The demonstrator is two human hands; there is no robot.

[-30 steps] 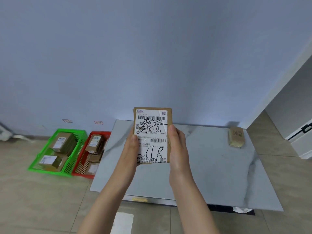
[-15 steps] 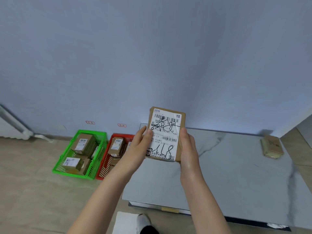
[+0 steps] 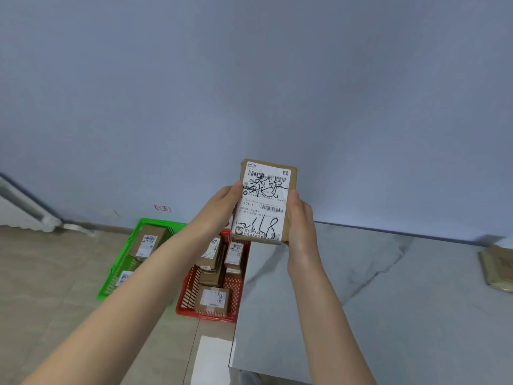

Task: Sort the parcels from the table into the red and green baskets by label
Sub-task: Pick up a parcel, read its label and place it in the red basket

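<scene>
Compared with half a second ago, we see the baskets nearer. The red basket (image 3: 188, 287) now sits directly below the fingers holding the parcel (image 3: 266, 201), the green basket (image 3: 144, 222) lies below and left of them, and the table (image 3: 388, 287) spreads to their right. A second parcel (image 3: 499, 270), far right of the fingers, is cut off by the frame edge. The left forearm hides part of both baskets, and the small label print is unreadable. The left hand (image 3: 219, 209) and right hand (image 3: 301, 226) still grip the parcel's side edges with thumbs in front. The other fingers are hidden behind it.
</scene>
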